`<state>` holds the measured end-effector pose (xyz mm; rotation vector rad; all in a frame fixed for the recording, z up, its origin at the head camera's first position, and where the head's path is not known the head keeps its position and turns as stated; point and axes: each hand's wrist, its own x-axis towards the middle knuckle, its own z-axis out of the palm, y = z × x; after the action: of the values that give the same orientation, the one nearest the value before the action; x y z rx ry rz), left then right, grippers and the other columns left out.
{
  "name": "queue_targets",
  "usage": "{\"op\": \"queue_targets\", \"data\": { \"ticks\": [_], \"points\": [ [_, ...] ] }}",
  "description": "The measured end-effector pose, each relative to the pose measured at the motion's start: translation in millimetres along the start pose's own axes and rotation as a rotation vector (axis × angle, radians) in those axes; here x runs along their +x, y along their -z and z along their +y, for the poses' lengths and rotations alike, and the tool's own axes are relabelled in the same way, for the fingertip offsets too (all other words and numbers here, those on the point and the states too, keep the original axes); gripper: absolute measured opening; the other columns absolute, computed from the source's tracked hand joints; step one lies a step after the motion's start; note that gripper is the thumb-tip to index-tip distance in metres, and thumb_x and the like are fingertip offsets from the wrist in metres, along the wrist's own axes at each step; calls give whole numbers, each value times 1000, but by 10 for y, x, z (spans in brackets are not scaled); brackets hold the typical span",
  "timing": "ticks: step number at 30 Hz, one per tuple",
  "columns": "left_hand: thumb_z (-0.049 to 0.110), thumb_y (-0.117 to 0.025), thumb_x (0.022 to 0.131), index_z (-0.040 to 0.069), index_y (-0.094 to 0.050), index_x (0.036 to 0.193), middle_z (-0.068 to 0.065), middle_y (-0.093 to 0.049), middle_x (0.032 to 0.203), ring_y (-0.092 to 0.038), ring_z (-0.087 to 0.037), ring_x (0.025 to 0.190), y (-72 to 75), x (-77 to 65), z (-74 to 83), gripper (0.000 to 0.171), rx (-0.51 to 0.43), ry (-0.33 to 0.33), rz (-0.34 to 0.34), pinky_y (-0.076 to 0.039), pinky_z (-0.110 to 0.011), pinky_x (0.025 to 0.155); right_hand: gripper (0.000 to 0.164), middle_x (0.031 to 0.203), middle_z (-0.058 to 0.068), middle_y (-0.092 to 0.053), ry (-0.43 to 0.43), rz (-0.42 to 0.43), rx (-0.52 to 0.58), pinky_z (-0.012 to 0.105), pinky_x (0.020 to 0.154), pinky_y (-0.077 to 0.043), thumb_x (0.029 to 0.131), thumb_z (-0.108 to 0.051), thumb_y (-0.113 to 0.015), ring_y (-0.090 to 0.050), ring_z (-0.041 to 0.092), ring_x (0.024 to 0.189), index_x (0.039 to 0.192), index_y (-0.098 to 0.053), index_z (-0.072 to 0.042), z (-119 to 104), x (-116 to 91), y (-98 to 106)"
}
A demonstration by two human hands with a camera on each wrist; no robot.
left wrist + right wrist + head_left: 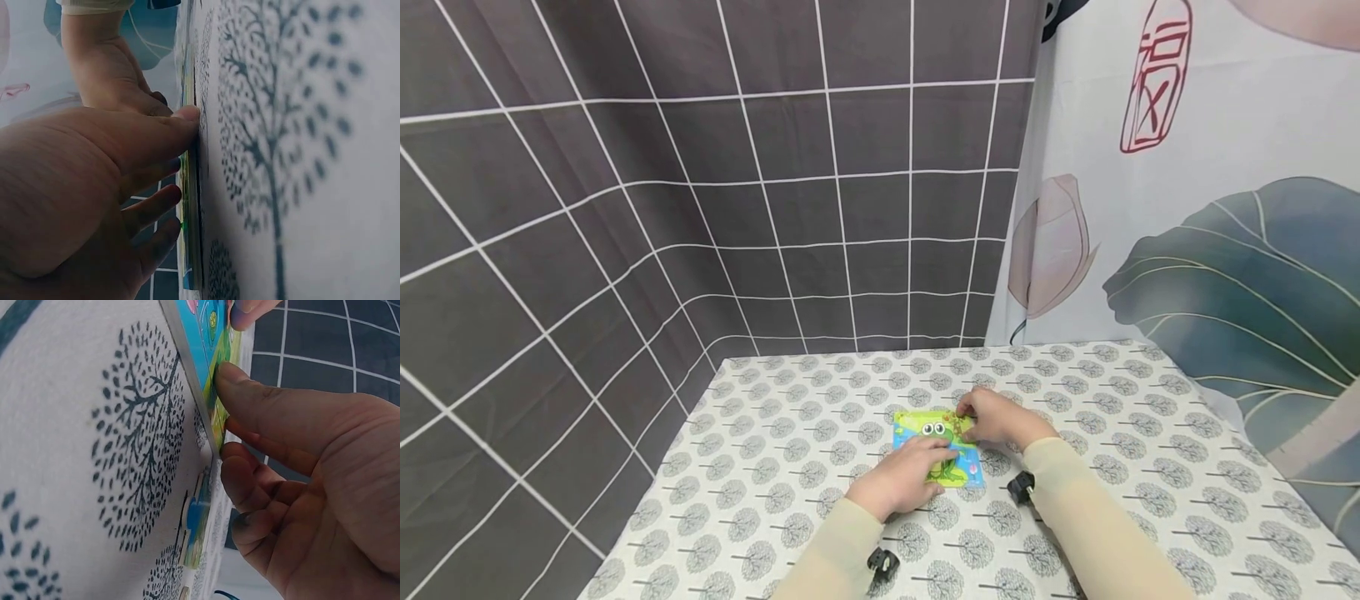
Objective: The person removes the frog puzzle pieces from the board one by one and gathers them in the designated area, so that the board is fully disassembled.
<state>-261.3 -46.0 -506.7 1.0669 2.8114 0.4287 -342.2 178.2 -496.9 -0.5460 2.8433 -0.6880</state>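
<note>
A flat, colourful frog puzzle board point(906, 425) lies on the patterned tablecloth, with a big-eyed green frog on blue and light green. My left hand point(904, 477) rests across its lower left part, fingers spread over the picture. In the left wrist view, the left thumb point(187, 115) is at the board's near edge, close over the cloth. My right hand point(996, 417) holds the board's far right corner. The right wrist view shows its thumb point(232, 374) on the printed face and the other fingers curled by the corner; the palm side is partly hidden.
Past the board's corner, a small blue and green piece point(197, 519) lies on the cloth. The table's tree-print cloth point(790, 467) reaches back to a dark gridded curtain point(790, 208). A white curtain with leaf prints point(1247, 267) hangs on the right.
</note>
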Motion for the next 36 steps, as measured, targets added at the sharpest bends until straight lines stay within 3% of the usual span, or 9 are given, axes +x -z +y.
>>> {"op": "queue_targets", "data": {
  "ticks": [19, 36],
  "points": [
    [27, -67, 102, 23, -47, 159, 2, -36, 168, -33, -23, 153, -17, 12, 10, 60, 91, -28, -60, -35, -42, 123, 41, 95, 1, -57, -27, -11, 22, 41, 87, -56, 73, -17, -94, -56, 17, 85, 105, -70, -8, 4, 40, -38],
    [29, -65, 103, 26, -46, 160, 4, -35, 168, -31, -21, 154, -18, 34, 32, 60, 126, -13, -86, -34, -41, 124, 46, 95, 2, -59, -35, 5, 74, 41, 86, -56, 70, -16, -96, -56, 18, 85, 105, -68, -7, 38, 58, -56]
  ]
}}
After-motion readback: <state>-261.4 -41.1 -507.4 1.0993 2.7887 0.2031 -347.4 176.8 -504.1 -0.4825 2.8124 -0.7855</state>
